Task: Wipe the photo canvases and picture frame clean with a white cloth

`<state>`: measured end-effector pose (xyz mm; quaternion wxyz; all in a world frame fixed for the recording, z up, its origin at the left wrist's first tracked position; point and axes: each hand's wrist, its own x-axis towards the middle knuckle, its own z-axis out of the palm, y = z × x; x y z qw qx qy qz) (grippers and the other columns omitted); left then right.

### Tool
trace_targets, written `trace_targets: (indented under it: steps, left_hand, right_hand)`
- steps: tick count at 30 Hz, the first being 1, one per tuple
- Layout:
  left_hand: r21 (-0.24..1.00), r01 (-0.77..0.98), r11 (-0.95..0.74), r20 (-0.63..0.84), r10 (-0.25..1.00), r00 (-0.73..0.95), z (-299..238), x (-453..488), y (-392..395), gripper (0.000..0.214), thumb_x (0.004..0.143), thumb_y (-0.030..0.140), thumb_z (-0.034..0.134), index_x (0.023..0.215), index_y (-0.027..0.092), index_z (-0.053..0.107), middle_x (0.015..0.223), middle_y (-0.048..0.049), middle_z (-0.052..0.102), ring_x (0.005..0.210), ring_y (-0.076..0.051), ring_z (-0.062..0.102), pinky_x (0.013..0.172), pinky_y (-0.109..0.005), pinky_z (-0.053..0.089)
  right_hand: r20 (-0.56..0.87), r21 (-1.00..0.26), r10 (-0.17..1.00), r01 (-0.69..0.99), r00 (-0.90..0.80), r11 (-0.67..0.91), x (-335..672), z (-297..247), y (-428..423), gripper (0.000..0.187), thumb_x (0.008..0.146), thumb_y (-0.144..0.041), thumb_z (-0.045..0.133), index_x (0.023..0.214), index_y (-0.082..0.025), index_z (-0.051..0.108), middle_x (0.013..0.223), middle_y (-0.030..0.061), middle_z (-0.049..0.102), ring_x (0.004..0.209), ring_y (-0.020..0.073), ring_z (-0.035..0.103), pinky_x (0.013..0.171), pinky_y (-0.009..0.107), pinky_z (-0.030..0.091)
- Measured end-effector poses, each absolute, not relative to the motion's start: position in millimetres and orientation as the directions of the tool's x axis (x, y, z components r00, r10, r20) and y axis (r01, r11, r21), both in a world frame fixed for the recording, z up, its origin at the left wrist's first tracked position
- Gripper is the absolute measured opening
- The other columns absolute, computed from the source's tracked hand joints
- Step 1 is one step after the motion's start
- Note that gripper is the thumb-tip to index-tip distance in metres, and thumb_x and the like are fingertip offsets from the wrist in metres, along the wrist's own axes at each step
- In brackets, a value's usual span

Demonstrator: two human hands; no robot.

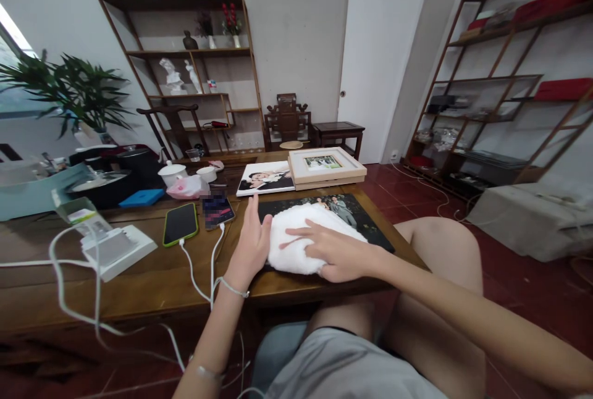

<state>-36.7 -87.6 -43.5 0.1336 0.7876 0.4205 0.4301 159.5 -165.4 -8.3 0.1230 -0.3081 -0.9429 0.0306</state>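
Touching white cloth (291, 217), right grip (340, 252) spread

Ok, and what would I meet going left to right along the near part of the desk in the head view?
White box → green-cased phone → other phone → left hand → white cloth.

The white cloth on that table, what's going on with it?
A person's right hand rests on the white cloth, fingers spread. The cloth lies bunched on a dark photo panel on the wooden table. The left hand is open beside the cloth's left edge; whether it touches the panel is hard to tell. Behind the panel lies a framed picture.
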Motion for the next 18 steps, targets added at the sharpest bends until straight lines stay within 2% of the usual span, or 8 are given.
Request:
trace_targets:
  steps: [4, 6, 8, 10, 13, 18]
  left_hand:
    - [0.499, 0.623, -0.602, 0.490, 0.789, 0.370, -44, -36, -88, 0.053, 0.092, 0.039, 0.029, 0.133, 0.007, 0.039, 0.141, -0.0167, 0.039, 0.132, -0.022, 0.033, 0.110, -0.040, 0.026]
    - [0.446, 0.651, -0.615, 0.448, 0.783, 0.432, -45, -36, -88, 0.046, 0.091, 0.037, 0.034, 0.124, 0.009, 0.050, 0.133, -0.0149, 0.050, 0.127, -0.022, 0.041, 0.107, -0.040, 0.030]
    - [0.407, 0.667, -0.624, 0.420, 0.776, 0.470, -45, -36, -87, 0.041, 0.089, 0.035, 0.037, 0.117, 0.012, 0.057, 0.129, -0.0126, 0.055, 0.126, -0.023, 0.043, 0.105, -0.041, 0.033]
    - [0.390, 0.676, -0.626, 0.409, 0.775, 0.481, -46, -37, -87, 0.038, 0.089, 0.034, 0.039, 0.113, 0.015, 0.060, 0.126, -0.0108, 0.057, 0.127, -0.023, 0.042, 0.104, -0.042, 0.036]
    - [0.377, 0.681, -0.628, 0.416, 0.772, 0.481, -46, -37, -86, 0.037, 0.088, 0.032, 0.039, 0.111, 0.014, 0.062, 0.125, -0.0108, 0.058, 0.126, -0.023, 0.043, 0.104, -0.042, 0.036]
    - [0.376, 0.670, -0.641, 0.435, 0.760, 0.483, -48, -37, -83, 0.036, 0.088, 0.030, 0.040, 0.110, 0.012, 0.063, 0.124, -0.0119, 0.059, 0.125, -0.023, 0.045, 0.104, -0.040, 0.035]
  right_hand:
    - [0.234, -0.227, 0.741, 0.706, -0.629, 0.671, 206, -18, -170, 0.040, 0.066, -0.006, 0.042, 0.101, -0.016, 0.059, 0.136, 0.0099, 0.046, 0.129, 0.0219, 0.033, 0.107, 0.045, 0.021]
    - [0.247, -0.226, 0.823, 0.795, -0.512, 0.563, 231, -24, -161, 0.037, 0.069, -0.009, 0.042, 0.101, -0.017, 0.058, 0.132, 0.0092, 0.049, 0.126, 0.0251, 0.036, 0.104, 0.046, 0.026]
    - [0.245, -0.192, 0.876, 0.865, -0.415, 0.464, 250, -26, -147, 0.029, 0.072, -0.012, 0.043, 0.096, -0.017, 0.059, 0.121, 0.0112, 0.056, 0.116, 0.0276, 0.044, 0.097, 0.045, 0.032]
    - [0.238, -0.151, 0.905, 0.907, -0.354, 0.394, 260, -25, -131, 0.022, 0.073, -0.014, 0.044, 0.089, -0.016, 0.059, 0.105, 0.0125, 0.061, 0.101, 0.0276, 0.051, 0.088, 0.041, 0.038]
    - [0.248, -0.118, 0.916, 0.929, -0.314, 0.351, 263, -21, -110, 0.017, 0.074, -0.015, 0.043, 0.085, -0.014, 0.057, 0.092, 0.0124, 0.062, 0.088, 0.0268, 0.054, 0.080, 0.038, 0.040]
    - [0.268, -0.108, 0.916, 0.936, -0.298, 0.336, 257, -22, -106, 0.018, 0.076, -0.015, 0.043, 0.088, -0.014, 0.057, 0.098, 0.0136, 0.061, 0.096, 0.0286, 0.052, 0.084, 0.039, 0.038]
